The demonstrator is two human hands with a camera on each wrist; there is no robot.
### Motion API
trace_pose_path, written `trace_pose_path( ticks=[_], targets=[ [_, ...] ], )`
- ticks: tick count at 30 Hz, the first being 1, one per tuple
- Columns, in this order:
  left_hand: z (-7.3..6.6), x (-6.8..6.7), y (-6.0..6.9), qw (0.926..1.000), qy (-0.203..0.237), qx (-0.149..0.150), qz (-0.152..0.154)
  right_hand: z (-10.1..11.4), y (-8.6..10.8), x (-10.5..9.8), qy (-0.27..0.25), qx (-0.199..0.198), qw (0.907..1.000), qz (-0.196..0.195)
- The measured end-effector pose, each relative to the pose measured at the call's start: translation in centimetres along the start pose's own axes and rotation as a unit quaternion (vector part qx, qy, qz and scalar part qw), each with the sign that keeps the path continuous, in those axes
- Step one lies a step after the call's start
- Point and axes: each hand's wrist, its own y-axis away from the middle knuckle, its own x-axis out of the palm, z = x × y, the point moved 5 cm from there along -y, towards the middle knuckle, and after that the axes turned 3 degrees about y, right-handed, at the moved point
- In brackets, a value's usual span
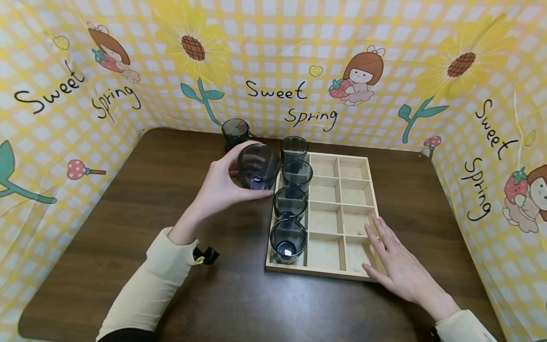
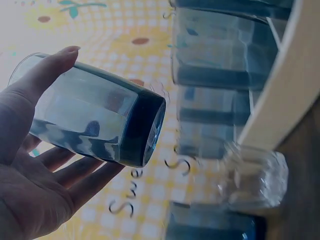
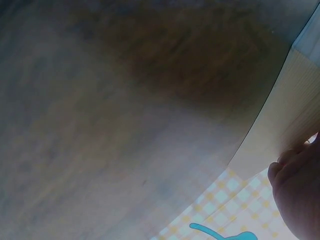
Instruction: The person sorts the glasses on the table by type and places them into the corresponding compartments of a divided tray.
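Observation:
My left hand (image 1: 220, 183) holds a smoky blue drinking glass (image 1: 259, 166) in the air, just left of a wooden divided tray (image 1: 316, 272). In the left wrist view the thumb lies over the tilted glass (image 2: 95, 110) and the fingers pass beneath it. Similar tinted glasses, such as the nearest one (image 1: 288, 242), fill the tray's left column. My right hand (image 1: 403, 273) rests at the tray's right edge, fingers extended and spread. The right wrist view shows only part of that hand (image 3: 300, 195) beside the tray's side wall (image 3: 270, 125).
Another tinted glass (image 1: 235, 132) stands at the back of the brown table (image 1: 128, 199), partly behind my left hand. A clear glass (image 2: 255, 175) appears in the left wrist view. A yellow checked cloth (image 1: 273, 57) walls the table's back and sides.

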Motion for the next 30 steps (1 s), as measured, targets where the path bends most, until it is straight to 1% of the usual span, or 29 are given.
trace_pose_path(
  ticks=[3,5,8,10,12,16,21,23,25,30],
  targets=[
    [-0.8,0.9,-1.3,0.9997,0.012,0.017,0.013,0.0,0.0,0.0,0.000,-0.001,1.0000,-0.002],
    [-1.3,1.6,-2.2,0.9992,0.028,0.020,0.021,0.0,0.1,0.0,0.001,-0.001,1.0000,-0.003],
    [-1.6,2.9,-4.0,0.9980,0.053,0.015,0.030,0.0,0.1,0.0,0.002,0.000,1.0000,-0.004],
    [-1.6,3.9,-5.1,0.9972,0.067,0.003,0.035,-0.1,0.0,0.0,0.002,0.002,1.0000,-0.004],
    [-1.5,4.8,-6.3,0.9963,0.075,-0.011,0.041,-0.1,0.0,0.1,0.002,0.004,1.0000,-0.002],
    [-0.7,6.5,-8.3,0.9941,0.079,-0.049,0.056,-0.1,0.0,0.2,0.000,0.007,1.0000,0.004],
    [0.7,8.4,-10.5,0.9923,0.064,-0.082,0.068,-0.1,0.0,0.2,0.003,0.006,1.0000,0.004],
    [1.2,9.1,-11.3,0.9920,0.061,-0.088,0.067,-0.1,0.0,0.2,0.004,0.005,1.0000,0.003],
    [1.5,9.7,-12.0,0.9909,0.070,-0.096,0.062,-0.1,0.0,0.1,0.004,0.004,1.0000,0.002],
    [1.7,11.3,-13.4,0.9853,0.118,-0.115,0.045,-0.1,-0.2,0.1,0.001,0.011,0.9999,0.003]
  ],
)
